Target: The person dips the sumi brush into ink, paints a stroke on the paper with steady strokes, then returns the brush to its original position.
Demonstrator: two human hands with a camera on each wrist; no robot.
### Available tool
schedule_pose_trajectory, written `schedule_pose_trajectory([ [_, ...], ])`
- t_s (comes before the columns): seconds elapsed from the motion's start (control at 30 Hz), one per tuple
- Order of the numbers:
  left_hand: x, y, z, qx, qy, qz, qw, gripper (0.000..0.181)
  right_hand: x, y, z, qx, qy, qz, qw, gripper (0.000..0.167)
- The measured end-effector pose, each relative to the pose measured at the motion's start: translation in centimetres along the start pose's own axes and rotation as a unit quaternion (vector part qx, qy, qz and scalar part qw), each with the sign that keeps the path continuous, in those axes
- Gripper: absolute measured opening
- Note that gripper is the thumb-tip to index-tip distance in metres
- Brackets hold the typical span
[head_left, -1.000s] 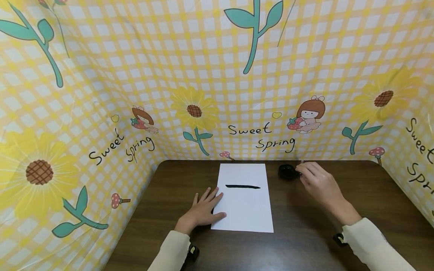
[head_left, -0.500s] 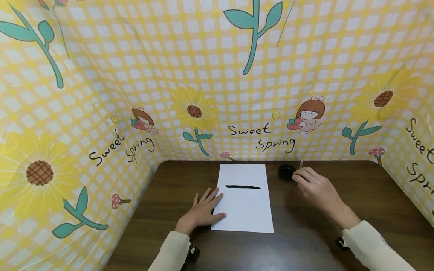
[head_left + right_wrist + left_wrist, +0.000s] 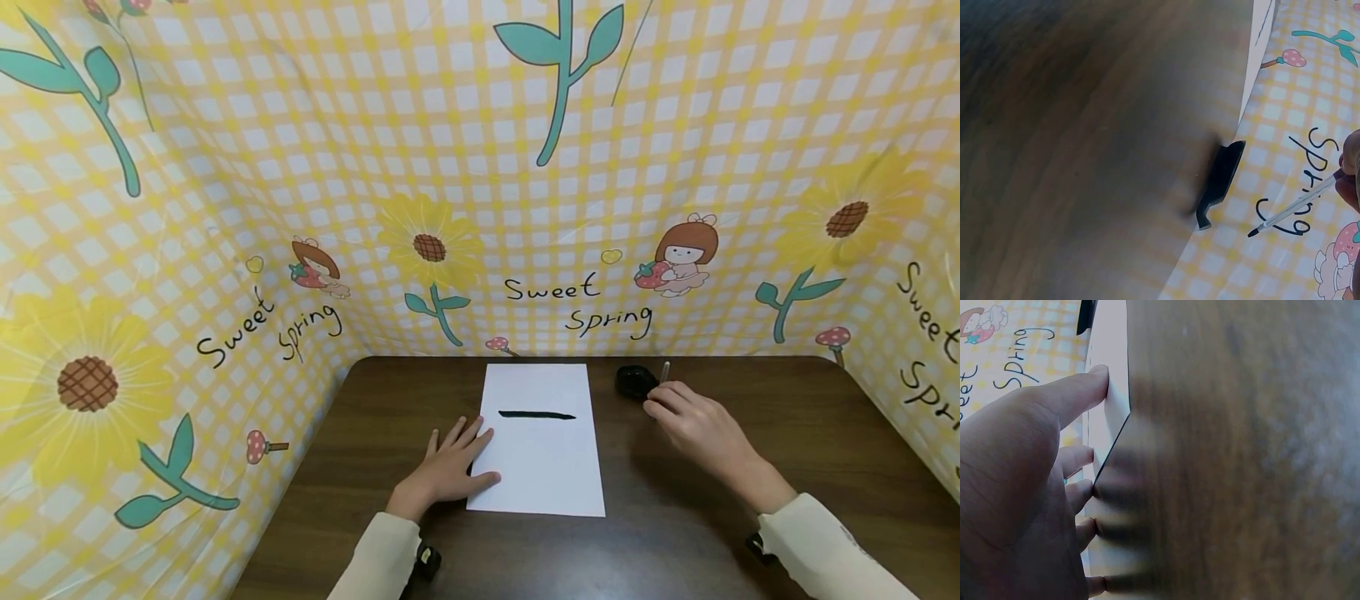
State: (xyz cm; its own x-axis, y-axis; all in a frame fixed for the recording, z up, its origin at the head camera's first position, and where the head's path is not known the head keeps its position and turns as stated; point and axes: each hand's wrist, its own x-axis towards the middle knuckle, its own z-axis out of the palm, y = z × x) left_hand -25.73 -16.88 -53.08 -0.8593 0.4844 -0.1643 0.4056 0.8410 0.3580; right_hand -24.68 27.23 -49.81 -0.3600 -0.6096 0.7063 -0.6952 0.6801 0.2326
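In the head view my left hand (image 3: 447,469) lies spread on the left edge of a white sheet of paper (image 3: 540,467), with thumb and fingertips touching it. A thick black stroke (image 3: 537,415) runs across the sheet's upper part. At the right, my right hand (image 3: 697,423) pinches a slim brush (image 3: 665,371) with a clear handle. Its pale end sticks up above the fingers; the bristles cannot be made out. Just left of these fingers sits a small black ink dish (image 3: 635,382), shown with a short spout or handle in the right wrist view.
The dark wooden table (image 3: 660,533) has rounded far corners. A yellow checked cloth (image 3: 480,167) printed with flowers and lettering hangs behind it and along both sides. Each wrist wears a black strap with a small device (image 3: 427,560).
My right hand has shifted slightly left and toward me beside the ink dish, and more of the brush handle shows above the fingers. The left hand and the paper stay in place.
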Motion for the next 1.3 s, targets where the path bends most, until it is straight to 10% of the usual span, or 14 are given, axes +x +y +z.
schedule_pose_trajectory([
  [1.0,0.0,0.1,-0.2,-0.010,-0.004,0.003,0.9999,0.082,-2.5,1.6,0.6,0.004,-0.063,-0.046,0.9970,0.064],
  [1.2,0.0,0.0,-0.1,-0.012,-0.004,0.002,0.9999,0.082,-2.9,1.7,0.8,0.008,-0.083,-0.045,0.9955,0.022],
  [1.3,0.0,-0.1,0.0,-0.010,-0.004,0.001,0.9999,0.082,-3.0,1.7,0.8,0.004,-0.087,-0.046,0.9952,0.044],
])
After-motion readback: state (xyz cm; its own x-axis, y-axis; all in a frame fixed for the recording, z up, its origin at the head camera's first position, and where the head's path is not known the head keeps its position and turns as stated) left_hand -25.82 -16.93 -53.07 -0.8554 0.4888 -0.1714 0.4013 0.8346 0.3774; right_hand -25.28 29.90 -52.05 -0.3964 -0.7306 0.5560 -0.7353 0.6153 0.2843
